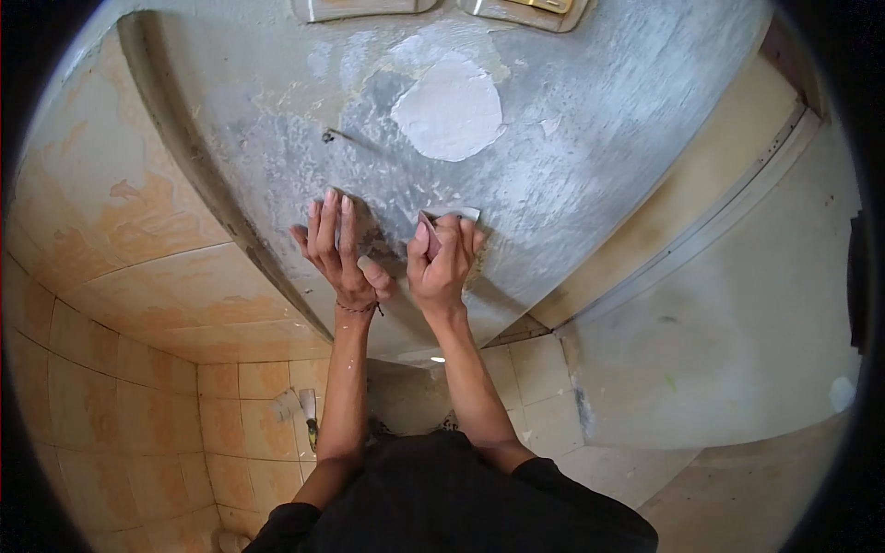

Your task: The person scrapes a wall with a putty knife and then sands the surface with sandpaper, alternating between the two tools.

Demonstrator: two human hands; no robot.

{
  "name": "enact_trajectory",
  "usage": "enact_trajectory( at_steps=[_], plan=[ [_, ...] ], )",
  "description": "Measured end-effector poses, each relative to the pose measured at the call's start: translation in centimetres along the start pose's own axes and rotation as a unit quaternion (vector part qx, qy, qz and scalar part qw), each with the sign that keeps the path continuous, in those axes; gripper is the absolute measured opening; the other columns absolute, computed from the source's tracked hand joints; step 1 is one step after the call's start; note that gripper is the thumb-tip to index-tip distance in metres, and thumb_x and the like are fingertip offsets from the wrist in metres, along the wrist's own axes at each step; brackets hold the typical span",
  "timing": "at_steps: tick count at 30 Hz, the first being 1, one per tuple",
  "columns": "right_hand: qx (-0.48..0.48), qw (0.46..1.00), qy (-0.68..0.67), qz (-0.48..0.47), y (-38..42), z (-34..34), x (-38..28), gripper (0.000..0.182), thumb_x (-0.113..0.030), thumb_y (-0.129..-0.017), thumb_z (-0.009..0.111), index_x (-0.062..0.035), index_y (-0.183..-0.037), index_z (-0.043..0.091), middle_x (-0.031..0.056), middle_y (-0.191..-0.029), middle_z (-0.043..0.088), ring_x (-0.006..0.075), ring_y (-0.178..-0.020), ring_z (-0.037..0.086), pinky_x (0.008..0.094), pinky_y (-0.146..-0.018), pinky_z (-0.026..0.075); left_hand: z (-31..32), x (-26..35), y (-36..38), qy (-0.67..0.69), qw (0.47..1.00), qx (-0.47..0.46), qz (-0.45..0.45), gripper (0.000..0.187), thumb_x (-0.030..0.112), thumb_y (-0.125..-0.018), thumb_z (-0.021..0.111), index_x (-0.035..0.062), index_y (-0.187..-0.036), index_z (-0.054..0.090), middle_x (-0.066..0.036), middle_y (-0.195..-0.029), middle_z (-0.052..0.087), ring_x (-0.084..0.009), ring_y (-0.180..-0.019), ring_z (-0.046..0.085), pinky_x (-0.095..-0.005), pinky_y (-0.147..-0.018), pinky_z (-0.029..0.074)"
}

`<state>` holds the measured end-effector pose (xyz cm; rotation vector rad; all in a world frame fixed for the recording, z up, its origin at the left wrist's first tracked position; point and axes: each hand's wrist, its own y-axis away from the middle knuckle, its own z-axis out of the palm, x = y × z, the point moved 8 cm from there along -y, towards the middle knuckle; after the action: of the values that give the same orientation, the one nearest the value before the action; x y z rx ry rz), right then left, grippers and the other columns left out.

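My right hand grips a folded piece of sandpaper, reddish-brown on one side and pale on the other, against the grey, scuffed wall. Its fingers are curled around the sheet. To its left, my left hand is on the same wall with fingers stretched and apart, holding nothing. A round patch of white filler lies above the hands. A small nail or screw sticks out of the wall above my left hand.
Two switch or socket plates are at the top edge. Orange-patterned tiles cover the left side. A putty knife lies low, left of my left forearm. A pale panel, possibly a door, stands at the right.
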<state>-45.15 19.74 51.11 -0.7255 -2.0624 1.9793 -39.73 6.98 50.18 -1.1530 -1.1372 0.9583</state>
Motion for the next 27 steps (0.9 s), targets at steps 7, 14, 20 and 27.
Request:
enact_trajectory(
  at_steps=[7, 14, 20, 27],
  plan=[
    [0.041, 0.998, 0.044, 0.035, 1.0, -3.5, 6.1, 0.011, -0.009, -0.094, 0.061, -0.0013, -0.098, 0.053, 0.0145, -0.092, 0.058, 0.0329, -0.081, 0.054, 0.0465, -0.075, 0.038, 0.6, 0.3, -0.1, -0.035, 0.999, -0.009, -0.005, 0.063, 0.037, -0.102, 0.021, -0.0020, -0.137, 0.056, -0.021, -0.143, 0.051, -0.0345, -0.139, 0.040, -0.0507, -0.121, 0.015],
    [0.071, 0.993, 0.070, 0.056, 1.3, -5.1, 7.9, 0.012, -0.010, -0.101, 0.049, 0.0019, -0.099, 0.051, 0.0165, -0.093, 0.055, 0.0331, -0.083, 0.053, 0.0464, -0.079, 0.041, 0.4, 0.4, -0.2, -0.028, 1.000, -0.004, 0.011, 0.062, 0.037, -0.102, 0.022, -0.0011, -0.138, 0.056, -0.020, -0.144, 0.051, -0.0338, -0.139, 0.040, -0.0493, -0.121, 0.015],
    [0.203, 0.947, 0.099, 0.228, 2.0, -13.4, 17.1, 0.023, -0.018, -0.106, 0.044, 0.0021, -0.098, 0.050, 0.0111, -0.083, 0.054, 0.0196, -0.078, 0.054, 0.0358, -0.070, 0.045, 0.2, 0.5, -0.5, -0.012, 1.000, -0.016, 0.009, 0.060, 0.034, -0.101, 0.025, -0.0004, -0.137, 0.056, -0.019, -0.144, 0.050, -0.0332, -0.140, 0.040, -0.0493, -0.122, 0.015],
    [0.190, 0.937, -0.032, 0.291, 0.0, -12.2, 12.7, 0.024, -0.021, -0.107, 0.047, -0.0002, -0.094, 0.049, 0.0051, -0.076, 0.052, 0.0104, -0.066, 0.050, 0.0290, -0.060, 0.042, 0.3, 0.8, -0.3, -0.008, 1.000, -0.016, -0.004, 0.057, 0.031, -0.100, 0.027, -0.0006, -0.139, 0.054, -0.019, -0.146, 0.049, -0.0340, -0.141, 0.038, -0.0498, -0.122, 0.013]
  ],
)
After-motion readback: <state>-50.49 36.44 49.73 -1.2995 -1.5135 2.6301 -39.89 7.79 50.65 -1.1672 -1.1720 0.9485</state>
